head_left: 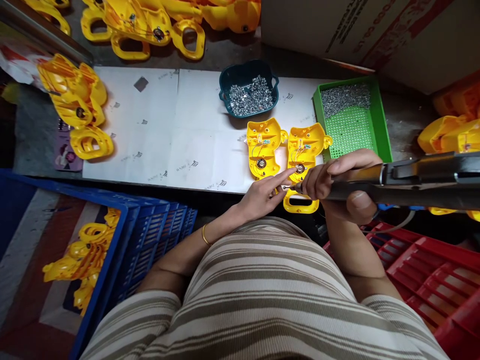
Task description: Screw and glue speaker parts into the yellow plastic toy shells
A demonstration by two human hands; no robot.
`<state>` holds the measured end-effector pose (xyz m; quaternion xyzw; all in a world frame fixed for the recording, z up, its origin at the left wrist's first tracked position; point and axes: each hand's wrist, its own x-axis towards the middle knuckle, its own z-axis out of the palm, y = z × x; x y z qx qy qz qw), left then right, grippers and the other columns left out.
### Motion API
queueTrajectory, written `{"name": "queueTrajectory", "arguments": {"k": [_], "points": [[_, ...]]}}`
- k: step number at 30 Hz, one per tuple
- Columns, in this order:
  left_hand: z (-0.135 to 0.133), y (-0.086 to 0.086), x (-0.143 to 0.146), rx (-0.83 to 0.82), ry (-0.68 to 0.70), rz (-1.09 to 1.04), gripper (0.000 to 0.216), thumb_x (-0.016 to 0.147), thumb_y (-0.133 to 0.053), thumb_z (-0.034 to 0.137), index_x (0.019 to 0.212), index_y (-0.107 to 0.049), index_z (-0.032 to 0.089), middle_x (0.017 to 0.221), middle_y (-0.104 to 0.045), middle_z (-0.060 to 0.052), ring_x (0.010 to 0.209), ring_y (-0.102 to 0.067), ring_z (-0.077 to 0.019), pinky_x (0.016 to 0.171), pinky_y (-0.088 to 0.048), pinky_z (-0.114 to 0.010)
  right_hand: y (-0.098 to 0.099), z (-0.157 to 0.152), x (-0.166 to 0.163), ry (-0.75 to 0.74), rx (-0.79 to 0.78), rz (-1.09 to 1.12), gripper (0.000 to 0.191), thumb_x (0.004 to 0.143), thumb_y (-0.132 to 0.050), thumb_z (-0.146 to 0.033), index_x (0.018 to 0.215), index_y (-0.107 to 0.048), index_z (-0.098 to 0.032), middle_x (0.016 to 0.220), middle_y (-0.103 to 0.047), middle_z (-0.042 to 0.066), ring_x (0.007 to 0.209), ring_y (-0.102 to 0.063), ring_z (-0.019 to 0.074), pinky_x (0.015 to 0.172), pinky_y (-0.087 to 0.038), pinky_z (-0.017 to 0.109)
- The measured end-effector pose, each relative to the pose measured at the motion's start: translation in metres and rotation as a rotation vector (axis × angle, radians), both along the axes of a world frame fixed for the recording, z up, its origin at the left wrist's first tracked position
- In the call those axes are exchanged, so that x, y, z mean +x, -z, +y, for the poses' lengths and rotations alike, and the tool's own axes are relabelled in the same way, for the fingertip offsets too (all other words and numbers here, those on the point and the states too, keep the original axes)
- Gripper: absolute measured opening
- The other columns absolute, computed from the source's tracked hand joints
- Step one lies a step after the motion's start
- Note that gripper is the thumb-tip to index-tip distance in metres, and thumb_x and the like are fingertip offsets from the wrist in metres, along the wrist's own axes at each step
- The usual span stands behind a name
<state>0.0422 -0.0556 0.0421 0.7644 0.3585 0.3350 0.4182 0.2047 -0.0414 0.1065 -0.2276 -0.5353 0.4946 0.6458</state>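
Note:
My right hand (341,185) is wrapped round a dark power screwdriver (420,180), held almost level with its bit pointing left. Close to the bit's tip is my left hand (264,196), its index finger reaching over a yellow plastic shell half (307,135). The other left fingers are curled by the tip; whatever they pinch is too small to name. That shell lies open side up, with wires, a small board and a round speaker inside, and a loop handle towards me. A matching yellow shell half (264,132) lies left of it, partly covered by my left hand.
A dark green basin (221,87) of small metal parts and a green tray (384,130) of screws stand behind the shells. More yellow shells (80,100) lie at the left and back. A blue crate (150,215) and a red crate (423,265) flank me; a carton (300,40) stands behind.

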Motion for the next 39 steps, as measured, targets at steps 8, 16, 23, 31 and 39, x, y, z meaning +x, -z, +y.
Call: {"name": "queueTrajectory", "arguments": {"k": [8, 16, 23, 31, 39], "points": [[-0.007, 0.011, -0.02, 0.272, -0.477, 0.312, 0.057, 0.083, -0.067, 0.046, 0.131, -0.055, 0.019, 0.137, -0.049, -0.017, 0.124, -0.046, -0.0293, 0.104, -0.04, -0.043, 0.013, 0.008, 0.006, 0.014, 0.017, -0.071, 0.026, 0.083, -0.061, -0.051, 0.1, -0.057, -0.03, 0.05, -0.049, -0.007, 0.036, -0.045, 0.0135, 0.038, -0.042, 0.029], [-0.012, 0.035, -0.019, 0.019, -0.412, 0.395, 0.091, 0.079, -0.068, 0.055, 0.15, -0.023, 0.02, 0.156, -0.021, -0.021, 0.141, -0.029, -0.0355, 0.109, -0.034, -0.048, 0.023, 0.032, -0.017, 0.1, 0.086, -0.02, 0.02, 0.081, -0.062, -0.049, 0.092, -0.057, -0.033, 0.044, -0.042, -0.01, 0.031, -0.039, 0.0124, 0.032, -0.036, 0.028], [-0.014, 0.038, -0.016, -0.01, -0.391, 0.349, 0.094, 0.079, -0.07, 0.044, 0.152, -0.015, 0.021, 0.155, -0.021, -0.023, 0.142, -0.03, -0.0348, 0.1, -0.045, -0.046, 0.029, 0.045, -0.025, 0.086, -0.115, -0.147, 0.042, 0.069, -0.064, -0.065, 0.084, -0.041, -0.032, 0.041, -0.04, -0.013, 0.032, -0.04, 0.0125, 0.037, -0.04, 0.028], [-0.013, 0.037, -0.017, -0.022, -0.383, 0.363, 0.097, 0.078, -0.072, 0.045, 0.152, -0.011, 0.027, 0.155, -0.021, -0.021, 0.144, -0.026, -0.0355, 0.103, -0.041, -0.05, 0.043, 0.052, -0.031, 0.042, 0.025, -0.045, 0.028, 0.078, -0.065, -0.053, 0.094, -0.051, -0.035, 0.048, -0.042, -0.012, 0.035, -0.041, 0.0099, 0.039, -0.04, 0.024], [-0.013, 0.036, -0.016, -0.023, -0.382, 0.367, 0.1, 0.077, -0.075, 0.039, 0.152, -0.01, 0.027, 0.156, -0.021, -0.021, 0.143, -0.028, -0.035, 0.104, -0.041, -0.049, 0.057, 0.055, -0.031, 0.054, 0.03, -0.088, 0.028, 0.078, -0.063, -0.055, 0.097, -0.055, -0.036, 0.049, -0.045, -0.011, 0.035, -0.044, 0.0103, 0.038, -0.039, 0.025]]}}
